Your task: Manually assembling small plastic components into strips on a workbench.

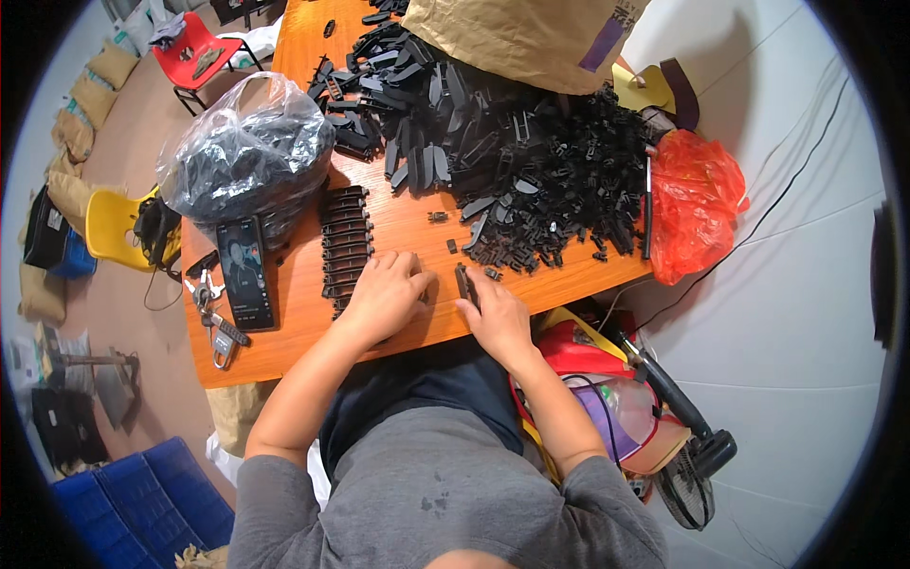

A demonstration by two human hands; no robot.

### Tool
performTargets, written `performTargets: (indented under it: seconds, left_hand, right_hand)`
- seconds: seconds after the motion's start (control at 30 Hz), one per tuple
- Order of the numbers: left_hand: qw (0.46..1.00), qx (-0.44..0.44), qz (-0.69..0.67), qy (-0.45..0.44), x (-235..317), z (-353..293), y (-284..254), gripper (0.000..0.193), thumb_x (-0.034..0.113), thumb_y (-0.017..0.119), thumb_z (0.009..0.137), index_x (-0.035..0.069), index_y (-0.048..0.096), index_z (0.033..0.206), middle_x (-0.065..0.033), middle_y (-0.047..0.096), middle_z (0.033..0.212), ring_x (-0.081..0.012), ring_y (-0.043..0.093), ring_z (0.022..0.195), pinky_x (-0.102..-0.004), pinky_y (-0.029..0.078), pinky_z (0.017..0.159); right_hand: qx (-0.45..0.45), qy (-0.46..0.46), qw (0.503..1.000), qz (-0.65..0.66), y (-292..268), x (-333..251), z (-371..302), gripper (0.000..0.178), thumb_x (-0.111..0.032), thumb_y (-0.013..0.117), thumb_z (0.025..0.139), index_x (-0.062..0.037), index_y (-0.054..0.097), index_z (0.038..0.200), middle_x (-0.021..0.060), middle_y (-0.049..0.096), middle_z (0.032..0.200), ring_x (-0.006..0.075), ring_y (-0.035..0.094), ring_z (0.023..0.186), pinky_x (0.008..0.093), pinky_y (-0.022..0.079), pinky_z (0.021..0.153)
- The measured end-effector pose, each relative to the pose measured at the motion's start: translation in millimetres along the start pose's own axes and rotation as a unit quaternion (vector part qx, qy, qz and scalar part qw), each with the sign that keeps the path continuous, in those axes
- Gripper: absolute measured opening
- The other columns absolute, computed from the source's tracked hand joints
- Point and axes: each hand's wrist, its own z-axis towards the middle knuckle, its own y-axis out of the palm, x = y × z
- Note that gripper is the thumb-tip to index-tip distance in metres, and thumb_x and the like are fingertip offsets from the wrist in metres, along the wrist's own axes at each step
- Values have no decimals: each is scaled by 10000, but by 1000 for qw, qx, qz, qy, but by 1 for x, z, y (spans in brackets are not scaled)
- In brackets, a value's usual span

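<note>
My right hand [497, 317] is closed near the table's front edge, gripping a slim black plastic piece [463, 282] between thumb and fingers. To its left, my left hand [387, 292] rests low over the wood with its fingers curled in; whatever they hold is hidden. Just beside that hand runs a neat column of black plastic parts [345, 241], partly covered by it at the near end. Two small loose black parts, one a little block [451, 246] and the other a clip-like piece [437, 217], lie beyond the hands.
A big heap of black parts [531, 161] covers the table's far side, under a brown paper bag [521, 38]. On the left stand a filled clear plastic bag [251, 142], a phone [245, 275] and keys with a padlock [224, 351]. A red plastic bag [697, 204] sits right.
</note>
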Motion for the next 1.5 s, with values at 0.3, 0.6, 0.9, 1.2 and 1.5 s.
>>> performTargets:
  seconds: [0.3,0.6,0.9,1.2,1.5]
  left_hand:
    - [998,16,54,-30,-17,16,19,294,231,684,798,125,687,1073,-63,651,1018,-268,594,1007,-386,472,858]
    - [1000,0,9,-14,15,-7,24,691,447,737,760,87,536,1314,-85,604,1195,-305,548,1087,-433,391,971]
    - [984,166,-15,-69,-36,70,36,275,217,670,826,105,686,1077,-78,651,1041,-310,606,978,-413,492,867]
    - [985,23,-70,-157,-11,101,36,259,206,707,822,20,626,982,-177,683,929,-366,656,899,-457,525,784]
    - [968,124,-202,-80,18,117,56,204,127,680,823,23,609,983,-196,671,905,-394,648,887,-465,522,776]
  right_hand:
    - [-49,74,987,137,20,-18,-16,244,-163,604,908,-41,577,1117,211,679,945,428,654,833,501,520,745]
    - [-17,-160,953,-255,-14,24,98,195,-64,627,782,-128,705,949,93,535,950,289,576,935,377,540,697]
    - [151,-111,981,53,-33,56,115,156,-93,638,821,-70,633,976,135,660,1017,338,618,945,434,518,791]
    - [246,174,947,-108,-128,200,137,394,-184,648,870,8,567,1204,251,627,1169,407,622,1031,450,493,890]
    - [181,-50,958,-215,-7,90,46,617,-425,662,866,-133,497,1384,184,393,1487,415,368,1343,579,315,1072]
